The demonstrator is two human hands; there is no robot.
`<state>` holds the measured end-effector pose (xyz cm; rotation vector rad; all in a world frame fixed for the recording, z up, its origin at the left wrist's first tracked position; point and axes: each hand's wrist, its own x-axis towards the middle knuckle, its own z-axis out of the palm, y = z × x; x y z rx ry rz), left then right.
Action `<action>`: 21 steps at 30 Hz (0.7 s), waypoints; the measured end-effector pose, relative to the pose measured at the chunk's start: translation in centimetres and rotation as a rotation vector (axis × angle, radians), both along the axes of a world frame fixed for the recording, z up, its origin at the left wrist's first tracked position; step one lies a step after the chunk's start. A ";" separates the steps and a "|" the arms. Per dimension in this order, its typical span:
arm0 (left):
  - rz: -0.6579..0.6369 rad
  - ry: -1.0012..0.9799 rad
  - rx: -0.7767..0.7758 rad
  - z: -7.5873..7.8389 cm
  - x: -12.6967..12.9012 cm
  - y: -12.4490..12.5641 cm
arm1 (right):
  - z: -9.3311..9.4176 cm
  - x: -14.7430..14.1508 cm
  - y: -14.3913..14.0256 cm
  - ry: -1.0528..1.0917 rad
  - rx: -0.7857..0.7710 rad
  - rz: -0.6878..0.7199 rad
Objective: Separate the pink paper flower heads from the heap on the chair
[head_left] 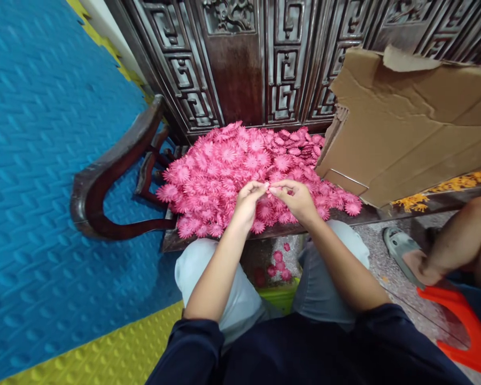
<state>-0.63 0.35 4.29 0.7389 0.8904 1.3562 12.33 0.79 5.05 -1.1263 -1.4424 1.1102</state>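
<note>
Blue matting (32, 160) covers the floor at left, beside a dark surface (171, 240) heaped with pink flowers (216, 171). Over the heap, the left hand (246, 203) and right hand (297, 202) meet, fingers pinched nearly closed around a small pink piece (268, 187), partly hidden; farther right, torn cardboard (404, 128) stands beside the flowers.

The daisy-like flowers (208, 182) are bright pink, the cardboard sheet (417, 128) plain tan. Squared key fretwork patterns the dark reddish-brown bench back (237, 75); the dash-textured foam mats (44, 160) are blue and yellow. The jeans (198, 267) are pale blue, the T-shirt (288, 347) navy, the clog (400, 248) grey.
</note>
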 end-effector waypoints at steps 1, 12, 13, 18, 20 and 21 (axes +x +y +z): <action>-0.048 -0.038 -0.033 0.1 0.0 -0.1 | 0.0 0.1 0.0 0.003 -0.003 0.010; -0.206 -0.211 -0.143 0.6 -0.6 -0.7 | 0.5 0.8 -0.1 0.094 -0.033 0.093; -0.229 -0.226 -0.154 0.7 -0.6 -0.7 | 0.5 0.8 -0.1 0.109 -0.045 0.101; -0.293 -0.280 -0.182 1.0 -0.5 -0.6 | 1.0 0.9 -0.2 0.205 -0.117 0.135; -0.293 -0.287 -0.199 1.2 -0.4 -0.6 | 1.1 1.0 -0.3 0.232 -0.147 0.144; -0.286 -0.279 -0.208 1.2 -0.3 -0.7 | 1.1 1.0 -0.4 0.236 -0.158 0.146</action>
